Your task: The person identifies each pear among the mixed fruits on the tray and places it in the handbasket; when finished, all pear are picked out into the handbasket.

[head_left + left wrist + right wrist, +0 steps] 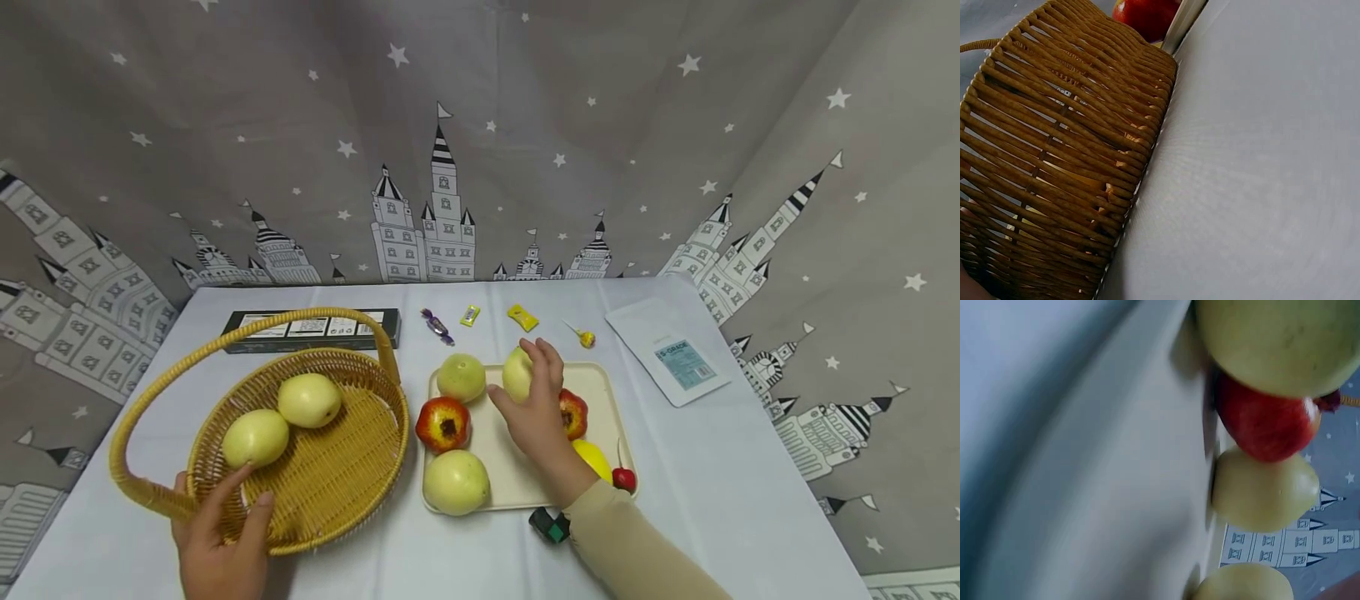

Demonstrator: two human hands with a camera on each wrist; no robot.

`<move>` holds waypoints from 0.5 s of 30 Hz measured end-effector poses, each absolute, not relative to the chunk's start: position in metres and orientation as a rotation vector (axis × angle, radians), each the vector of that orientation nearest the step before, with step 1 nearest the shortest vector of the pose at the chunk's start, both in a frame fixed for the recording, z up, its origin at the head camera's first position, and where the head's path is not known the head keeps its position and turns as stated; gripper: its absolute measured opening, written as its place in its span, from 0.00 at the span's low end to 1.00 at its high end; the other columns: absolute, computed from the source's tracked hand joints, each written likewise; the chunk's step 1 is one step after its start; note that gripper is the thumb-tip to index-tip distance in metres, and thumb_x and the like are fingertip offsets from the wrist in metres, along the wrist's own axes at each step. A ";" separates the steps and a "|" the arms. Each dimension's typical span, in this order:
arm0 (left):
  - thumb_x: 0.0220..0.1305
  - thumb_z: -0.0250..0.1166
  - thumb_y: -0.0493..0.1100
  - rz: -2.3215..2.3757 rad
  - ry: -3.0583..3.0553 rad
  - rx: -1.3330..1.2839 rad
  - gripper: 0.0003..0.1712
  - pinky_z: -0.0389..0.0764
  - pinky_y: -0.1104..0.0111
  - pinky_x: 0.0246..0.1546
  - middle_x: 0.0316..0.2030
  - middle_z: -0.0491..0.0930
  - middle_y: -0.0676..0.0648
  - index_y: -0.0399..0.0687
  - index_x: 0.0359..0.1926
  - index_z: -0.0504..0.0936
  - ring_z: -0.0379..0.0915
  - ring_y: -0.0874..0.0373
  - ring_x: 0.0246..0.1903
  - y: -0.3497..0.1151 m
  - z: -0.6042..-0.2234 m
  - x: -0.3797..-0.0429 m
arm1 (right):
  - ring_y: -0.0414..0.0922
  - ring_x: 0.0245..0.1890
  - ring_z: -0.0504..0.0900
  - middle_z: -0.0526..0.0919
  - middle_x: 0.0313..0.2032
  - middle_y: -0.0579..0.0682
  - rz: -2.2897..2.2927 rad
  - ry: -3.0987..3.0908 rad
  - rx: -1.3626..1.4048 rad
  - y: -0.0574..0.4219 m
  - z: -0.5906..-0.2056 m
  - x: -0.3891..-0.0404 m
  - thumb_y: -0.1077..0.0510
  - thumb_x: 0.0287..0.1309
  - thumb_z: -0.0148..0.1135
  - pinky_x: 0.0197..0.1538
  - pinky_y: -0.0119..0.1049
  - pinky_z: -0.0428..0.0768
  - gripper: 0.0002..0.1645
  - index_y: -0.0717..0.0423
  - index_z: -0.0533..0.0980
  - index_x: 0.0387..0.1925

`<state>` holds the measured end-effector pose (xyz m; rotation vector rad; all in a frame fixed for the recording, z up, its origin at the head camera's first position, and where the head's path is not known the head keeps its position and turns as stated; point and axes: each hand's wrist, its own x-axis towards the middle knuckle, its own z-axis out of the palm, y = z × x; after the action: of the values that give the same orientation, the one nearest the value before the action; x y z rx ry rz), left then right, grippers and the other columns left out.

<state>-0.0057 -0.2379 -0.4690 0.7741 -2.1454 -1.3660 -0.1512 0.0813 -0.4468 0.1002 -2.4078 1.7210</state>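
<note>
My left hand (225,533) grips the near-left rim of a wicker basket (352,500), fingertips reaching inside beside one of two pale green round fruits (255,437). The basket's woven side (1066,144) fills much of the left wrist view. Over a cream tray (517,492), my right hand (536,408) has its thumb and fingers spread about a pale green fruit (516,375) near the far edge. Thumb and fruit stand a little apart in the head view. Another pale green fruit (461,377), a red pomegranate (442,423) and a third green fruit (456,482) line the tray's left side.
On the tray's right are another pomegranate (573,414), a yellow fruit (592,458) and a cherry (624,479). Wrapped candies (522,317) and a lollipop (585,338) lie behind it. A black box (386,325) sits behind the basket; a white pouch (667,350) lies right.
</note>
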 end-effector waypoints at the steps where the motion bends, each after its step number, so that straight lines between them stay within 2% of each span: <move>1: 0.63 0.66 0.41 -1.370 -2.145 0.772 0.24 0.42 0.50 0.69 0.75 0.38 0.51 0.52 0.60 0.78 0.29 0.58 0.73 -0.238 -0.469 -0.006 | 0.50 0.69 0.53 0.45 0.72 0.45 1.677 -2.433 0.097 0.081 -0.448 -0.154 0.57 0.54 0.69 0.68 0.51 0.56 0.45 0.43 0.58 0.70; 7: 0.62 0.66 0.40 -1.368 -2.145 0.744 0.23 0.40 0.52 0.69 0.75 0.38 0.51 0.52 0.60 0.79 0.30 0.60 0.73 -0.238 -0.470 -0.007 | 0.51 0.67 0.57 0.50 0.70 0.50 1.557 -2.569 0.028 0.086 -0.460 -0.168 0.53 0.52 0.70 0.66 0.52 0.60 0.46 0.49 0.58 0.70; 11: 0.62 0.66 0.40 -1.354 -2.154 0.741 0.23 0.41 0.53 0.69 0.75 0.39 0.51 0.52 0.59 0.79 0.30 0.60 0.73 -0.238 -0.472 -0.006 | 0.50 0.61 0.65 0.56 0.66 0.49 1.606 -2.570 -0.046 0.090 -0.476 -0.170 0.56 0.50 0.71 0.63 0.47 0.64 0.44 0.47 0.62 0.68; 15: 0.63 0.66 0.41 -1.335 -2.167 0.757 0.23 0.41 0.53 0.69 0.75 0.38 0.51 0.51 0.60 0.79 0.30 0.59 0.73 -0.240 -0.471 -0.006 | 0.48 0.59 0.68 0.59 0.64 0.46 1.665 -2.512 -0.055 0.092 -0.486 -0.172 0.56 0.49 0.73 0.63 0.44 0.65 0.42 0.44 0.64 0.66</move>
<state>-0.0064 -0.2397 -0.4713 0.7570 -2.1669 -1.3349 -0.1715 0.0915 -0.4862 -0.0550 -2.5123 1.6651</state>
